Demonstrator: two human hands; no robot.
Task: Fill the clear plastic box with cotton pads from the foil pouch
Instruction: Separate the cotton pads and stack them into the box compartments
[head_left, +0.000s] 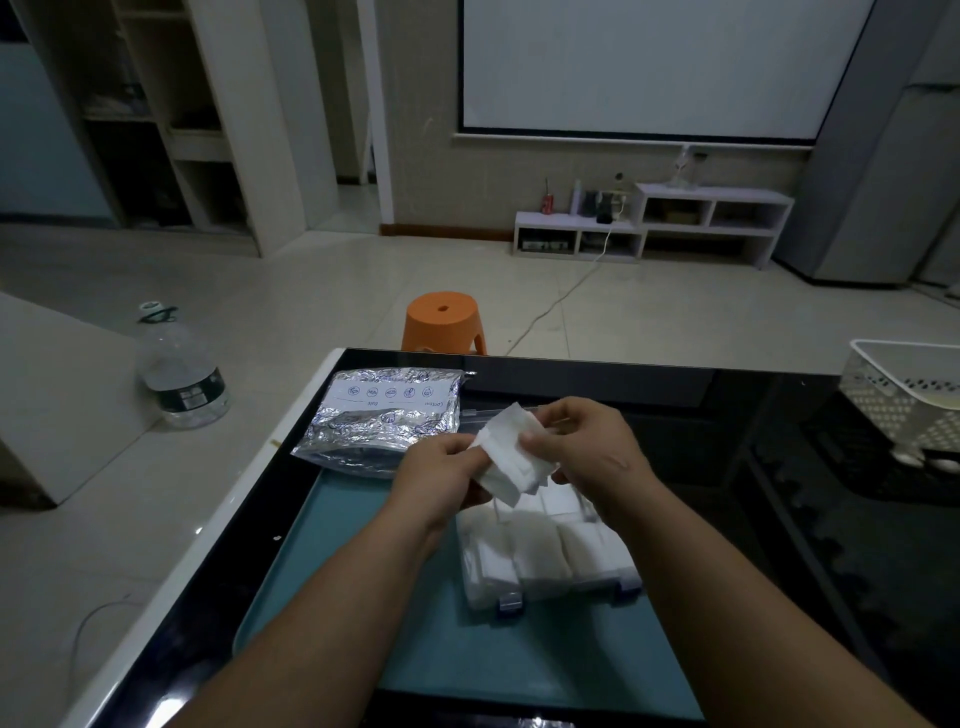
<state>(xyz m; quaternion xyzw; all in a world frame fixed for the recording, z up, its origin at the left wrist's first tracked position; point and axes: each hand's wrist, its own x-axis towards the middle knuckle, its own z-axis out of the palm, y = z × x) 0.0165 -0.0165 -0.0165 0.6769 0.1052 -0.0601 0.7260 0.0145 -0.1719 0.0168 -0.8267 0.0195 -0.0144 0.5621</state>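
Observation:
A silver foil pouch (382, 421) with a white label lies on the black table, left of my hands. The clear plastic box (545, 558) sits on a teal mat (405, 623), packed with rows of white cotton pads. Its open lid is mostly hidden behind my hands. Above the box's far end, my left hand (439, 475) and my right hand (592, 447) both pinch a small stack of white cotton pads (511, 457), tilted and held between them.
A white perforated basket (906, 400) stands on the table's right side. Beyond the table's far edge is an orange stool (444, 322). A large clear water bottle (179, 369) stands on the floor to the left, beside a white counter.

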